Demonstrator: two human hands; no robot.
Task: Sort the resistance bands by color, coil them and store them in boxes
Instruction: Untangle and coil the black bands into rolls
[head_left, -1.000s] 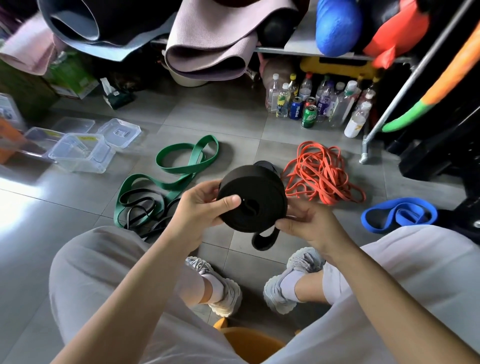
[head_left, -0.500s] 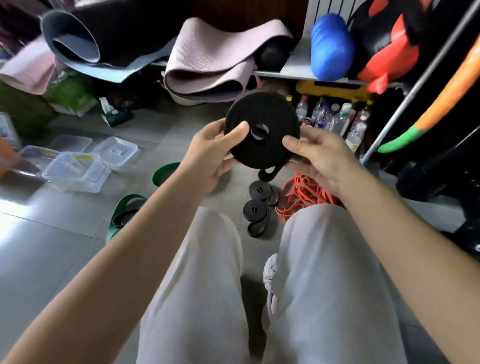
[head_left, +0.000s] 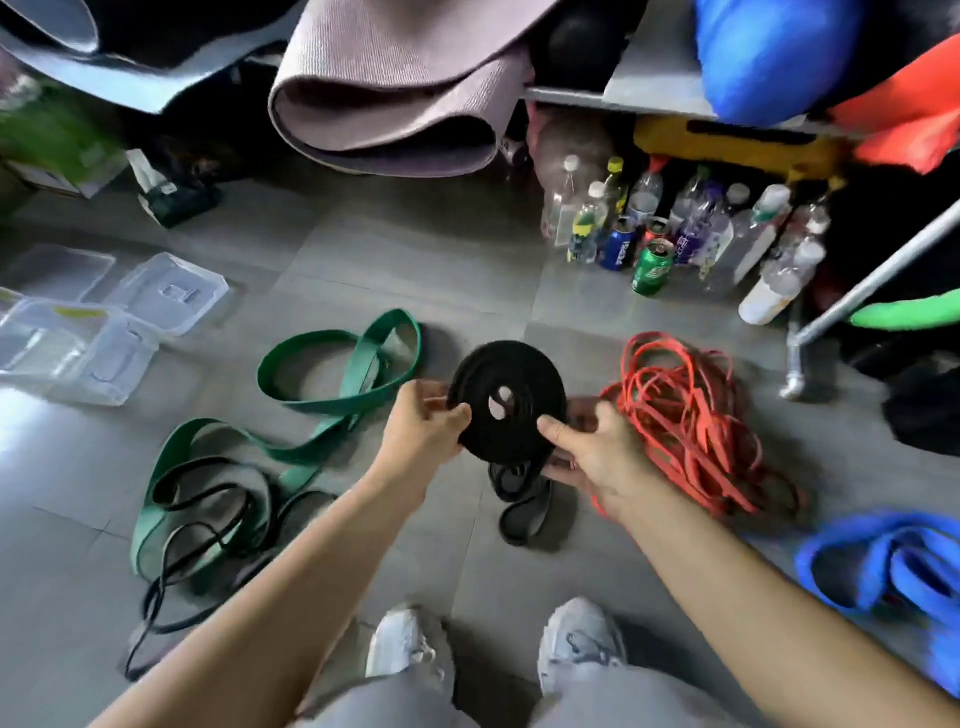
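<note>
- Black rubber wound into a flat disc, the coiled band (head_left: 506, 402) is held up over the grey floor tiles (head_left: 415, 260), between the green bands (head_left: 332, 405) on its left and the orange band heap (head_left: 691, 415) on its right.
- Bare tile lies open beyond the coil, up to the bottles and cans (head_left: 675, 228) under the shelf edge (head_left: 613, 98).
- Clear plastic boxes (head_left: 78, 343) sit at the far left edge, well apart from the coil, with open floor between.
- Thin black bands (head_left: 208, 514) lie tangled over the near green loop; a blue band (head_left: 883, 566) sits at the right edge.
- A smaller black coil (head_left: 522, 506) lies on the floor just under the held disc.
- The left hand (head_left: 423, 426) pinches the disc's left rim, thumb on the near face.
- The right hand (head_left: 597, 457) grips the lower right rim, thumb on the face, fingers behind.
- Both forearms reach forward above the two pale shoes (head_left: 576, 639).
</note>
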